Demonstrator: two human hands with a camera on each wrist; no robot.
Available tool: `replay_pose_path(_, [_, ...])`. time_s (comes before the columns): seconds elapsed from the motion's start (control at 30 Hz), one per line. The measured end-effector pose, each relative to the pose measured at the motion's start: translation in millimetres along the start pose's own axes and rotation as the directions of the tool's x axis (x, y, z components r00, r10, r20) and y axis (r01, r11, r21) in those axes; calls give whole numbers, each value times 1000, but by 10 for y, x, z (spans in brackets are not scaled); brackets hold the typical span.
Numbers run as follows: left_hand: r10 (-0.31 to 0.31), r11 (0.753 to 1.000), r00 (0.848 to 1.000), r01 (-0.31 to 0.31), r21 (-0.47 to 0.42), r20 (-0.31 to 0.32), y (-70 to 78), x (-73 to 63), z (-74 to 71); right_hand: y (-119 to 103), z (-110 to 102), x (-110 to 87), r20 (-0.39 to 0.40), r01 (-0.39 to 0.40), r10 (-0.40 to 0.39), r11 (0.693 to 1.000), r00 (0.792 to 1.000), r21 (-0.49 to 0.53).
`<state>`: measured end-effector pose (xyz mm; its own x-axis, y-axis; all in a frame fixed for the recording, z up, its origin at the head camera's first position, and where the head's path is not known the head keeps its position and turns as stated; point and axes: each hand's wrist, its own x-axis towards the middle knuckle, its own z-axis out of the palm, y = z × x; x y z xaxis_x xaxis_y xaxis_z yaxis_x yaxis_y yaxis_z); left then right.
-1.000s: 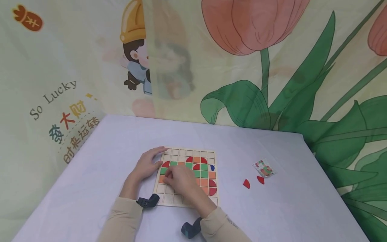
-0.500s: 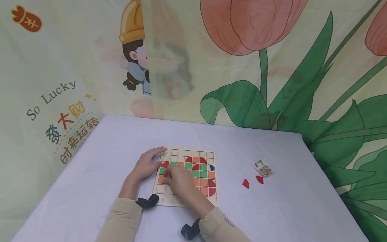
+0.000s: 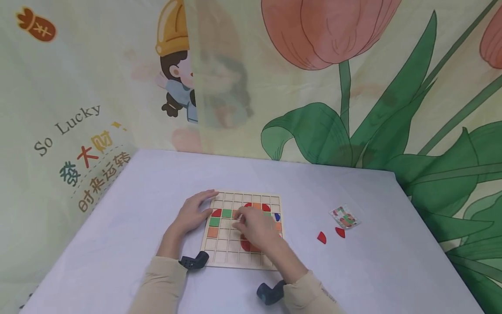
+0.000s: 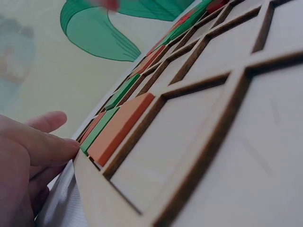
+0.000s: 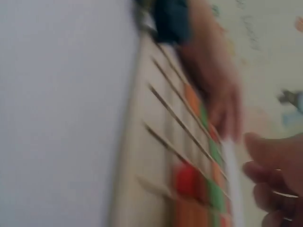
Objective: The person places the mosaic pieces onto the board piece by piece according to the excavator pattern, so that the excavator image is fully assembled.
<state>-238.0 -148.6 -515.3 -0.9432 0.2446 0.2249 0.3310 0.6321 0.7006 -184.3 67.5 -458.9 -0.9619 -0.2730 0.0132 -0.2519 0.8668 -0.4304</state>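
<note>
A wooden grid board (image 3: 229, 260) lies on the table, with coloured pieces in its cells. My left hand (image 3: 192, 213) rests at its left edge, fingers extended along the frame. In the left wrist view its fingertips meet the frame near a green square (image 4: 100, 130) and an orange square (image 4: 120, 127). My right hand (image 3: 259, 226) is over the middle of the board and covers several pieces. Its thumb and index finger are apart, fingers loosely bent, with nothing visible between them. Near its underside, a red piece (image 3: 246, 245) shows.
Two red quarter-circle pieces, one a red wedge (image 3: 322, 237) and the other a second red wedge (image 3: 340, 232), lie right of the board. A small pattern card (image 3: 345, 216) is just behind them. A blue piece (image 3: 277, 216) sits in the right column.
My right hand has moved to the right across the board, away from the left columns, and its thumb and finger have spread. The left hand stays at the edge.
</note>
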Motion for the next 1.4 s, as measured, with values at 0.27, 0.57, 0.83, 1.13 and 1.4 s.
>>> replay_pose_path(0.27, [-59,998,998,58,13,26,60,1,37,1021,-579,-493,-61,-240,235,964,970,-111])
replay_pose_path(0.57, [-95,995,995,95,14,25,4,-17,4,1617,-645,-874,-44,-272,269,954,962,-126])
replay_pose_path(0.83, [-94,995,995,94,11,16,-5,-7,25,1639,-552,-901,-86,-264,256,961,963,-88])
replay_pose_path(1.13, [-90,996,996,90,25,13,11,-14,26,1593,-490,-845,-108,-281,276,959,955,-27])
replay_pose_path(1.4, [-97,995,995,97,16,15,9,-2,22,1315,-399,-731,-191,-252,254,967,948,33])
